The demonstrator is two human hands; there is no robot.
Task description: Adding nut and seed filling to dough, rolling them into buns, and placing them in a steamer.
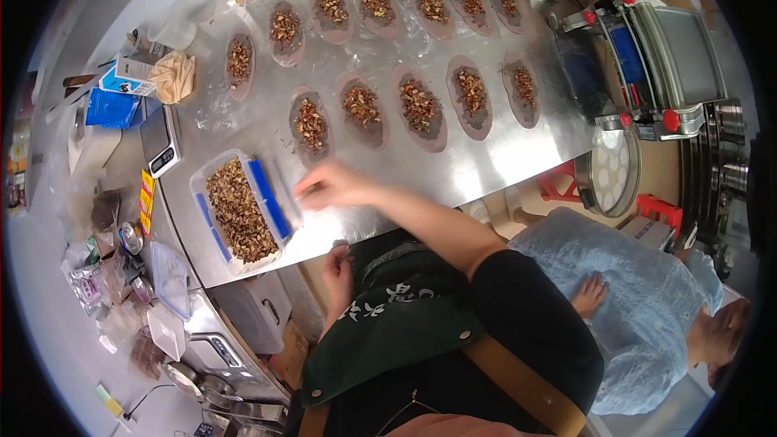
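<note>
My right hand (336, 186) is over the steel table, its fingers bent together beside a clear plastic box (275, 222) with blue side clips. What it pinches, if anything, is too small to make out. Chopped walnuts (239, 210) fill much of the box. Just beyond that hand lies an oval of purplish dough (310, 154) topped with chopped nuts and darker bits. Several more such topped ovals (419, 109) lie in two rows across the table. Low at the near table edge, against my apron, my left hand (338, 271) is loosely curled, with nothing seen in it.
On the left are a kitchen scale (160, 142), a blue-and-white carton (128, 77) and crumpled brown paper (172, 77). A dough-rolling machine (647, 57) stands at the far right. Nearby sits a person in a pale blue cover (623, 307). A round tray (611, 170) holds pale discs.
</note>
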